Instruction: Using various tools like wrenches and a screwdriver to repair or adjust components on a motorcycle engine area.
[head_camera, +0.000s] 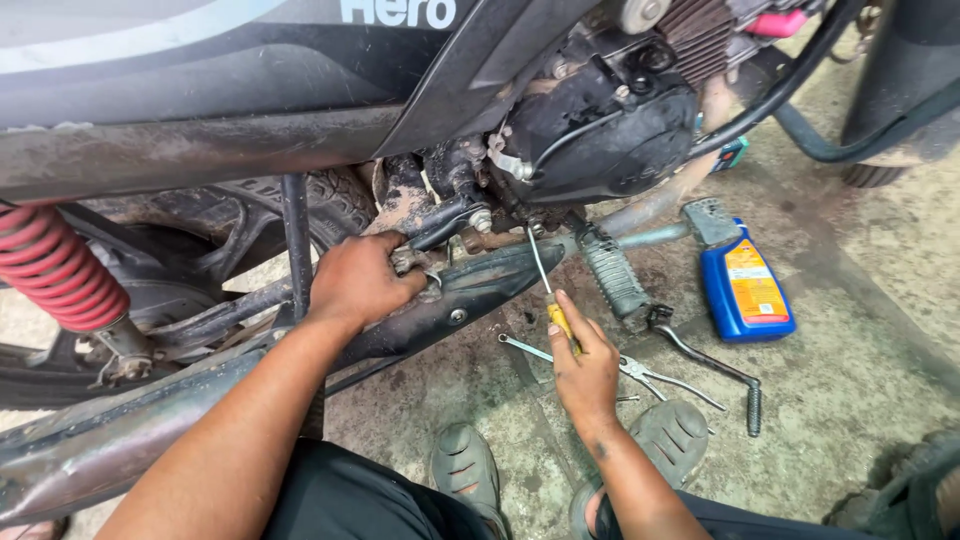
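A motorcycle fills the upper part of the view, its black engine (600, 140) at top centre and a red shock spring (55, 268) at the left. My left hand (358, 280) grips a muddy part near the frame joint just above the black chain cover (470, 290). My right hand (582, 365) holds a yellow-handled screwdriver (546, 280), its thin shaft pointing up toward the underside of the engine. The footpeg (612, 275) sticks out just right of the screwdriver.
A blue oil bottle (746, 287) lies on the concrete floor to the right. Pliers (650, 375) and a spanner (522, 346) lie by my right hand, a loose kick lever (705, 360) beside them. My grey sandals (466, 468) are below. The exhaust pipe (110, 440) runs along the lower left.
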